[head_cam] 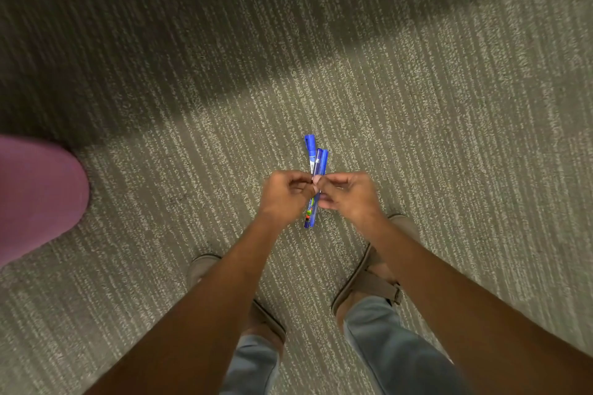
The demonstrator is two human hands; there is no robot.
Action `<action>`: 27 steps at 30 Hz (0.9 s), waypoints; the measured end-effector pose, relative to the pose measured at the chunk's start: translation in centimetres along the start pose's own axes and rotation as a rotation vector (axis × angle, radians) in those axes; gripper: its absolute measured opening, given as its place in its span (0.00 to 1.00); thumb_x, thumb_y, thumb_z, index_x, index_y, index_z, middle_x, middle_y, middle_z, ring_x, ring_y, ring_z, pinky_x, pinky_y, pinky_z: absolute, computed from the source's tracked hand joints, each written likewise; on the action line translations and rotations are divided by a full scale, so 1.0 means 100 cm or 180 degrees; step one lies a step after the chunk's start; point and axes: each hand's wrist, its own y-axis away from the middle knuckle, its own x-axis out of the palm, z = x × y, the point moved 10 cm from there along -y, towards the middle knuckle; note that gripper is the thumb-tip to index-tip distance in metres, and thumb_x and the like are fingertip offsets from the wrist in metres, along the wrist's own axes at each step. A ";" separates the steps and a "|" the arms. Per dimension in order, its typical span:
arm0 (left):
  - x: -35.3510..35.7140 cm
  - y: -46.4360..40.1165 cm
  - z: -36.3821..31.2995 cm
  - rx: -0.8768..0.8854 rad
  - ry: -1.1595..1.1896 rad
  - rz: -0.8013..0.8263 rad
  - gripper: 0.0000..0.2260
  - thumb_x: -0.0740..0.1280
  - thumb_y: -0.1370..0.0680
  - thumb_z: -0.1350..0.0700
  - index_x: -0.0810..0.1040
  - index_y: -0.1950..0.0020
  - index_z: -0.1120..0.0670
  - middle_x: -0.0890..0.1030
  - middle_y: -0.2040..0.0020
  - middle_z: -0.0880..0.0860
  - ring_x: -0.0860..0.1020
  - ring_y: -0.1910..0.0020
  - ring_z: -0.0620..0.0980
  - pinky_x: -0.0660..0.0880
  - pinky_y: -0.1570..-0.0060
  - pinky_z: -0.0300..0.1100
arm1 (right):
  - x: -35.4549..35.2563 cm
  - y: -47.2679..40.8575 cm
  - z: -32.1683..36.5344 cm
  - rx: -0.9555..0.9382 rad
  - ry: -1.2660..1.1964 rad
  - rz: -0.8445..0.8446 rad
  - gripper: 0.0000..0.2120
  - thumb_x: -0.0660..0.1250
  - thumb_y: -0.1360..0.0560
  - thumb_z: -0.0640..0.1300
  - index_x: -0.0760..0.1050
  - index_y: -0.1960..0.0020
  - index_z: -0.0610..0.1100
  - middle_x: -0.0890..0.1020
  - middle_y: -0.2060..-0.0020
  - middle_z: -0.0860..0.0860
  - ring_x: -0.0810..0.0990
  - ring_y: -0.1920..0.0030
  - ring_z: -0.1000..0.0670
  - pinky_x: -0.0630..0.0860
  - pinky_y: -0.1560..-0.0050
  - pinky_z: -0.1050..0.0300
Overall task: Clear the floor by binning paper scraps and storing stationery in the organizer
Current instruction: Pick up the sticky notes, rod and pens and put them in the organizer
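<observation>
Both hands, the left hand (285,192) and the right hand (348,194), are pinching a bundle of blue pens (316,170) above the carpeted floor (449,138), tips pointing toward twelve o'clock, probably squaring them together for carrying to the organizer, which is out of sight.

**No readable text**

Pens (316,167) carry printed labels: white band with blue marks on the upper barrel, coloured patches near the lower end. Print too small and blurred, partly covered by the hands (317,192). No letters, brand or number legible.
</observation>
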 end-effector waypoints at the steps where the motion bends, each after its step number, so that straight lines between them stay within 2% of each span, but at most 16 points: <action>1: 0.003 -0.001 -0.001 0.0010 0.0010 -0.0011 0.09 0.71 0.27 0.65 0.82 0.48 0.60 0.84 0.55 0.56 0.83 0.55 0.52 0.80 0.50 0.44 | -0.004 -0.002 0.001 0.0013 0.0068 -0.0001 0.07 0.73 0.28 0.38 0.82 0.50 0.37 0.85 0.58 0.44 0.86 0.65 0.51 0.83 0.64 0.59; 5: 0.017 -0.008 0.000 -0.0135 0.0204 0.0070 0.12 0.73 0.30 0.68 0.81 0.47 0.61 0.84 0.52 0.59 0.82 0.54 0.51 0.79 0.48 0.42 | -0.018 -0.009 0.000 0.0094 0.0111 0.0000 0.10 0.75 0.31 0.37 0.82 0.50 0.35 0.85 0.58 0.41 0.86 0.63 0.48 0.83 0.64 0.58; 8: 0.020 -0.011 0.005 -0.0364 0.0536 0.0048 0.12 0.73 0.31 0.70 0.81 0.49 0.61 0.84 0.52 0.60 0.83 0.51 0.54 0.80 0.46 0.46 | -0.024 -0.014 0.000 0.0157 0.0209 -0.0004 0.11 0.77 0.32 0.40 0.82 0.52 0.37 0.86 0.59 0.42 0.86 0.62 0.47 0.83 0.62 0.56; 10: 0.022 -0.012 0.009 -0.0527 0.0766 0.0103 0.12 0.73 0.31 0.70 0.81 0.50 0.61 0.84 0.52 0.59 0.84 0.51 0.54 0.80 0.46 0.48 | -0.025 -0.016 0.003 0.0185 0.0422 0.0053 0.13 0.77 0.33 0.44 0.83 0.52 0.38 0.87 0.60 0.44 0.87 0.62 0.48 0.83 0.62 0.55; 14: 0.022 -0.014 0.004 -0.0598 0.1068 0.0239 0.12 0.72 0.31 0.70 0.81 0.50 0.59 0.85 0.51 0.57 0.84 0.51 0.52 0.80 0.48 0.45 | -0.032 -0.024 0.015 0.0129 0.0851 -0.0051 0.15 0.79 0.35 0.47 0.82 0.54 0.40 0.87 0.62 0.47 0.86 0.65 0.52 0.83 0.64 0.57; 16: 0.021 -0.017 0.005 -0.0649 0.1057 0.0269 0.14 0.73 0.32 0.70 0.81 0.48 0.59 0.85 0.50 0.57 0.84 0.51 0.52 0.80 0.49 0.45 | -0.039 -0.028 0.027 -0.0025 0.0808 -0.0252 0.21 0.80 0.37 0.47 0.80 0.47 0.43 0.86 0.59 0.49 0.86 0.65 0.52 0.82 0.66 0.58; 19: 0.023 -0.020 0.005 -0.0736 0.0844 0.0327 0.16 0.74 0.32 0.69 0.79 0.46 0.62 0.84 0.51 0.58 0.84 0.52 0.52 0.80 0.50 0.46 | -0.033 -0.036 0.045 -0.0395 0.0762 -0.0157 0.32 0.80 0.37 0.44 0.74 0.35 0.49 0.84 0.51 0.50 0.85 0.57 0.52 0.82 0.64 0.58; 22: 0.030 -0.021 -0.002 -0.0678 0.0802 0.0383 0.15 0.73 0.31 0.70 0.79 0.46 0.64 0.84 0.51 0.59 0.83 0.56 0.51 0.81 0.53 0.44 | -0.028 -0.045 0.054 -0.0606 0.1008 -0.0060 0.28 0.80 0.36 0.45 0.77 0.38 0.55 0.84 0.49 0.46 0.85 0.52 0.48 0.84 0.55 0.50; 25: 0.033 -0.023 -0.007 -0.0667 0.0809 0.0306 0.16 0.73 0.31 0.70 0.78 0.45 0.64 0.84 0.51 0.59 0.83 0.57 0.51 0.81 0.56 0.40 | -0.029 -0.048 0.054 -0.0604 0.0716 0.0095 0.23 0.79 0.34 0.41 0.80 0.41 0.50 0.86 0.54 0.45 0.86 0.57 0.45 0.84 0.57 0.46; 27: 0.037 -0.021 -0.009 -0.0697 0.0739 0.0293 0.15 0.73 0.31 0.70 0.78 0.45 0.65 0.84 0.53 0.58 0.83 0.57 0.51 0.81 0.57 0.40 | -0.032 -0.049 0.054 -0.0612 0.0656 0.0148 0.22 0.78 0.34 0.39 0.80 0.41 0.48 0.85 0.52 0.44 0.86 0.57 0.46 0.84 0.59 0.47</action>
